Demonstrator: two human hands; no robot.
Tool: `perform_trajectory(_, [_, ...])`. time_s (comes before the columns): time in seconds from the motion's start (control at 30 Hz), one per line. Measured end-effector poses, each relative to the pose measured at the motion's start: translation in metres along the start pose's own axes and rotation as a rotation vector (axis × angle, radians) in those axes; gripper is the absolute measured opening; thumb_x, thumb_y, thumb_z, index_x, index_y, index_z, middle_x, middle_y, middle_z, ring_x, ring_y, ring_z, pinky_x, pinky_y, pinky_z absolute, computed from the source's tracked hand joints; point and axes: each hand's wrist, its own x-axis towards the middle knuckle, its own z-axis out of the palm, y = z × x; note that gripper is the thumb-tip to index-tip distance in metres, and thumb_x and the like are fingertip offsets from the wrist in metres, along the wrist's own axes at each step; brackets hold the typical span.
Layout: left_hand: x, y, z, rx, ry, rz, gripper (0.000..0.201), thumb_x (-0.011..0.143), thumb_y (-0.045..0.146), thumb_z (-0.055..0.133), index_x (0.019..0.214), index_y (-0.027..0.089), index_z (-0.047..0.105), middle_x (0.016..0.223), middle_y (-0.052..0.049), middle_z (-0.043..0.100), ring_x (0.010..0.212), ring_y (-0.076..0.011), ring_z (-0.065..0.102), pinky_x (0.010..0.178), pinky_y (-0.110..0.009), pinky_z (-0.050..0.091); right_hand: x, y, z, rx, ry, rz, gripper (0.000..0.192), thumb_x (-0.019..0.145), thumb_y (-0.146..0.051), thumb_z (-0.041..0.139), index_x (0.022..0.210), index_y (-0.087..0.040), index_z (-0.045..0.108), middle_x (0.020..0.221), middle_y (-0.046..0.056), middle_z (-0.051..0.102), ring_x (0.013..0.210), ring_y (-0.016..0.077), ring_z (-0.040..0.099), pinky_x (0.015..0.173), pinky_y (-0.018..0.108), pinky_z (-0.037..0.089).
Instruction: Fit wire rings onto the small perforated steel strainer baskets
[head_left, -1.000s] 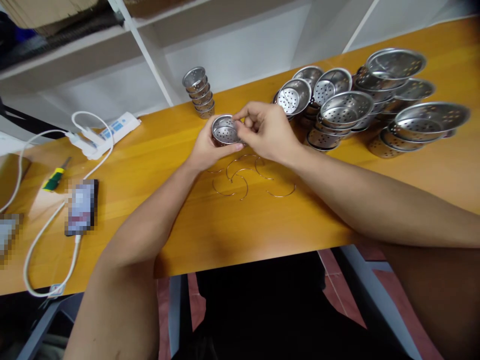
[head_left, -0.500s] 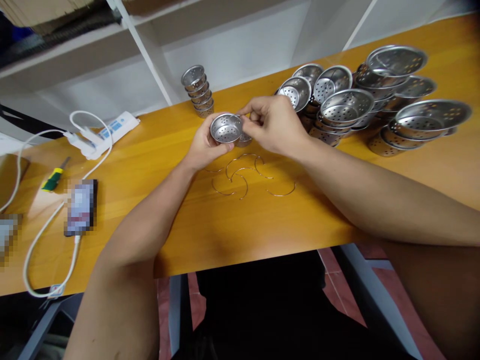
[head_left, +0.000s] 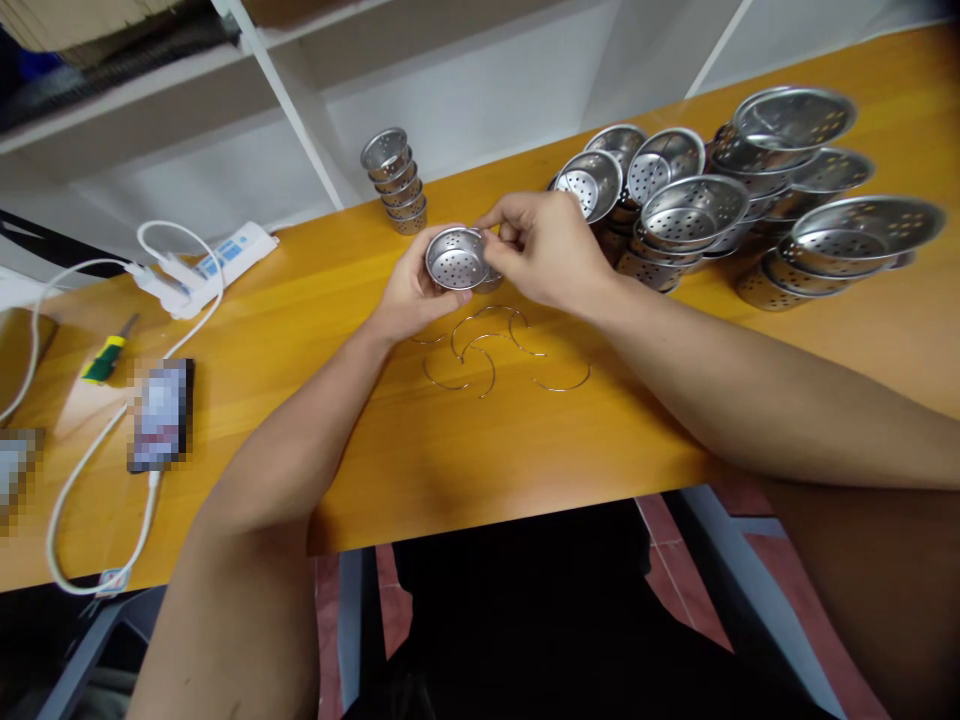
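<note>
Since the earlier frames the small perforated cup (head_left: 456,259) had been lifted a little and tipped, so that its holed inside faced the camera more squarely; the hands themselves had hardly shifted. The left hand (head_left: 411,292) reached in from the lower left with the forearm stretched across the table (head_left: 450,450), its fingers curled under and around the cup's wall, clamped on it, with the thumb along the near rim. The right hand (head_left: 544,250) came in from the right, forearm lying low over the table edge, wrist bent inward; its fingers were pinched together at the cup's right rim, though whether they gripped a wire there could not be told. The cup was held just above the table, over the far end of a scatter of curved wire rings (head_left: 487,350). Behind the hands stood a short stack of similar cups (head_left: 397,180), and to the right a heap of larger strainer bowls (head_left: 735,210). At the left lay a power strip (head_left: 206,265), a screwdriver (head_left: 109,355) and a phone (head_left: 161,412).
</note>
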Motion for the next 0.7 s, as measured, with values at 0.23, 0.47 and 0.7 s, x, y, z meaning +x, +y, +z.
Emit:
perform_trajectory(0.23, [-0.003, 0.0, 0.0, -0.131, 0.051, -0.063, 0.113, 0.079, 0.083, 0.114, 0.17, 0.038, 0.064, 0.167, -0.011, 0.073, 0.155, -0.0393, 0.08, 0.135, -0.066, 0.068, -0.001, 0.0, 0.001, 0.076, 0.021, -0.047, 0.03, 0.109, -0.064, 0.091, 0.102, -0.036, 0.085, 0.08, 0.004, 0.07, 0.078, 0.0305, 0.065, 0.074, 0.051, 0.056])
perform_trajectory(0.47, [-0.003, 0.017, -0.003, -0.227, 0.058, -0.162, 0.105, 0.081, 0.08, 0.11, 0.166, 0.036, 0.065, 0.158, -0.01, 0.08, 0.123, -0.028, 0.088, 0.111, -0.052, 0.08, -0.006, -0.003, 0.018, 0.259, 0.052, -0.055, 0.043, 0.109, -0.078, 0.09, 0.108, -0.036, 0.081, 0.077, 0.001, 0.058, 0.074, 0.0274, 0.057, 0.066, 0.045, 0.052])
perform_trajectory(0.7, [0.004, 0.005, 0.006, -0.084, 0.082, -0.027, 0.116, 0.076, 0.085, 0.115, 0.169, 0.037, 0.064, 0.157, -0.008, 0.073, 0.162, -0.0406, 0.075, 0.139, -0.067, 0.063, -0.01, -0.01, 0.032, 0.436, 0.094, -0.053, 0.044, 0.108, -0.075, 0.093, 0.115, -0.035, 0.076, 0.076, -0.002, 0.052, 0.07, 0.0248, 0.052, 0.064, 0.042, 0.049])
